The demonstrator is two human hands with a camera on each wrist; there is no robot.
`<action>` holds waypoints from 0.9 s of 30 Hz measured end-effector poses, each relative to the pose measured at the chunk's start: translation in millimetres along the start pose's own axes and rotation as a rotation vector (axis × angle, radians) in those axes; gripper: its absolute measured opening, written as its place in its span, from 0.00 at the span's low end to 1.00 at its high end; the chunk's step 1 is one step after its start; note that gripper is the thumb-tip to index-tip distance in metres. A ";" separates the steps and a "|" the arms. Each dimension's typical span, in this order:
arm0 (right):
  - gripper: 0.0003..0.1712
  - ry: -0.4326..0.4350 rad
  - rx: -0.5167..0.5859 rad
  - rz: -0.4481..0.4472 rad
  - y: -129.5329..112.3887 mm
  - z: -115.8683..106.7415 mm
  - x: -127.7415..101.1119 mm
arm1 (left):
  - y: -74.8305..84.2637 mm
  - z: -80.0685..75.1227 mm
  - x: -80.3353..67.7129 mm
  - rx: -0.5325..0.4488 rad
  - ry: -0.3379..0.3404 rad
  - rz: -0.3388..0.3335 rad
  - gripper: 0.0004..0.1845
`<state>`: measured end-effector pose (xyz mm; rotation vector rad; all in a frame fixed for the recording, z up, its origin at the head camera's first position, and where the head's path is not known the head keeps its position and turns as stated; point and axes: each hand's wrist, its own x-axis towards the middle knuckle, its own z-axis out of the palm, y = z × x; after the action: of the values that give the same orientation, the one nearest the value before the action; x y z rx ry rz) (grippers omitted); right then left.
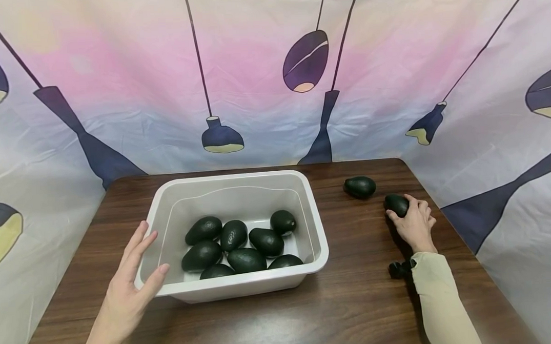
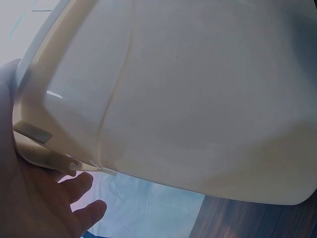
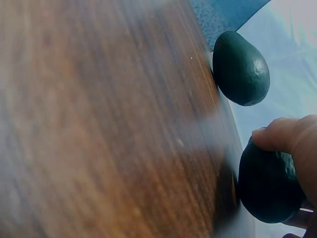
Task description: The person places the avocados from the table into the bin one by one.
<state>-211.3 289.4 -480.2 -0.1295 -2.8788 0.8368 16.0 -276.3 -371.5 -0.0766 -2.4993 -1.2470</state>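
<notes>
Avocado in my right hand: a dark green, pear-shaped fruit [image 1: 396, 204] with pebbled, faintly glossy skin lies on the table's right side; my right hand [image 1: 416, 222] curls over it, thumb and fingers wrapped round its rounded body, so I am gripping it.
Right sleeve: I see a beige cloth cuff [image 1: 429, 270] with a small black strap fitting just beside it.
Left hand: my left hand [image 1: 132, 281] lies flat against the near-left corner of the bin, fingers straight and relaxed, holding nothing; the left wrist view shows the palm under the rim's lip.
Bin: a pale grey, smooth moulded plastic tub [image 1: 317, 242], rectangular with rounded corners and a rolled rim, stands on the table's left half.
Fruit in the bin: I count eight dark avocados [image 1: 247, 259], matt to slightly shiny, heaped toward the near side and touching one another.
Table: brown wood-grain top [image 1: 355, 302], streaked and smooth, with rounded far corners.
Second loose avocado: another fruit [image 1: 360, 187] lies on its side just beyond the gripped one, apart from it.
Backdrop: creased fabric [image 1: 252, 65] printed with hanging lamps in navy and cream over pink and blue washes.
</notes>
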 end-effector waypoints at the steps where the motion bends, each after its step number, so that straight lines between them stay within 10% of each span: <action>1: 0.43 0.003 0.001 -0.001 0.0 0.0 -0.3 | -0.1 0.0 0.0 -0.002 0.000 0.001 0.35; 27: 0.44 0.090 0.078 -0.062 -24.1 -14.5 -6.8 | -1.9 -0.1 -0.2 0.001 0.000 -0.004 0.35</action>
<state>-203.3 275.9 -455.9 -0.0679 -2.7474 0.9060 15.8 -277.5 -373.0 -0.0714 -2.5014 -1.2473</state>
